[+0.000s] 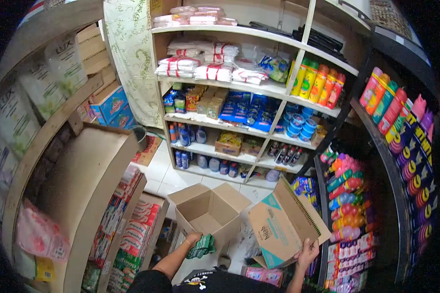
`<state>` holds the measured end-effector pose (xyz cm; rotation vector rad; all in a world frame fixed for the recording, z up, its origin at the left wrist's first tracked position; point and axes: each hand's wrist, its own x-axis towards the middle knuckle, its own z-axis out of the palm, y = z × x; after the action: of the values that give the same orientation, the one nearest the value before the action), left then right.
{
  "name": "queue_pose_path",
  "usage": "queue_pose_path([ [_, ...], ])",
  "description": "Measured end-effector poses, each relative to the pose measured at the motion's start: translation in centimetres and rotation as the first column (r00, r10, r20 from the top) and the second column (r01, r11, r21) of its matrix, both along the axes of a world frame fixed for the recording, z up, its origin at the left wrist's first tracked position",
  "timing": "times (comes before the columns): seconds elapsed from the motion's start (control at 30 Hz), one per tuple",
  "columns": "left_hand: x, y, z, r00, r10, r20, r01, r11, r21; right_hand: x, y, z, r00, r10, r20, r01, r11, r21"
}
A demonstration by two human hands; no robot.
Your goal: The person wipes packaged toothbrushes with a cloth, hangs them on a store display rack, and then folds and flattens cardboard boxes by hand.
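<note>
My left hand is closed around a crumpled green packet, held at the near side of an open brown cardboard box. The inside of that box shows bare cardboard, and its flaps are spread. My right hand grips the lower edge of a second cardboard box, printed in turquoise with the word "hijab". This box is tilted, its opening facing up and to the right. What the green packet contains cannot be made out.
Ahead stands a white shelf unit with bags, bottles and tubs. On the left, a shelf holds toothpaste boxes below a large open carton. Spray cans and colourful bottles line the right side. White floor tiles show between.
</note>
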<state>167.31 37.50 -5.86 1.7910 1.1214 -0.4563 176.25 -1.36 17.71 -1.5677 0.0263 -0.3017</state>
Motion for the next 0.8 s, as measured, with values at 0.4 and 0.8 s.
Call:
queue_pose_path([
  [0.4,10.6,7.5,-12.3,0.853,0.505,0.133,-0.406,0.800,-0.442,10.6,5.4,-1.8,0.993,0.079,-0.087,-0.087,0.992,-0.094],
  [0.8,5.1,9.2,28.6,0.535,0.787,0.307,0.135,0.279,-0.951,14.6,15.6,-0.4,0.966,0.249,-0.067,-0.253,0.966,-0.046],
])
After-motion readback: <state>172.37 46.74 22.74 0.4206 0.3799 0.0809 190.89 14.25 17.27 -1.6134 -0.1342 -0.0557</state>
